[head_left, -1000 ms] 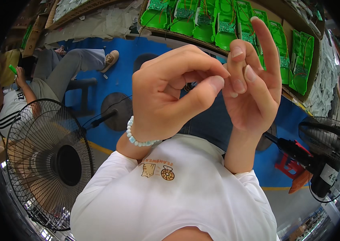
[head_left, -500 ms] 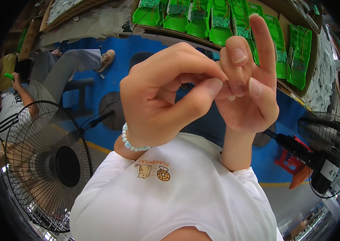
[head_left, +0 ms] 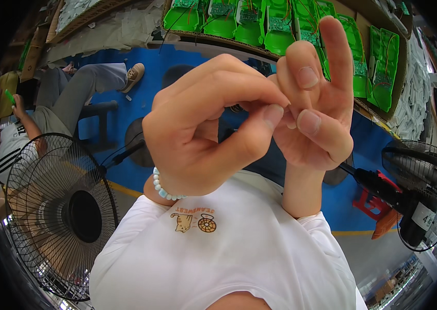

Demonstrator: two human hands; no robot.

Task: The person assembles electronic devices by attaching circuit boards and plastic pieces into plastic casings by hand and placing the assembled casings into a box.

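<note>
Blue workshop floor [head_left: 141, 108], large standing fan [head_left: 63, 217] at lower left, second fan [head_left: 425, 175] at right, table [head_left: 239, 44] above bearing green circuit trays [head_left: 280, 23]; seated co-worker [head_left: 27, 124] at far left. Wearer's white shirt [head_left: 218, 258] fills the foreground. Left hand [head_left: 203, 134], beaded bracelet [head_left: 164, 188] at the wrist, closes thumb and forefinger in a narrow grip against the right hand [head_left: 314, 113], whose index finger points up. Handling judged best with fingertips close and steady. Item pinched, if any, is hidden between the fingertips; too small to identify. Fan bases cut off.
</note>
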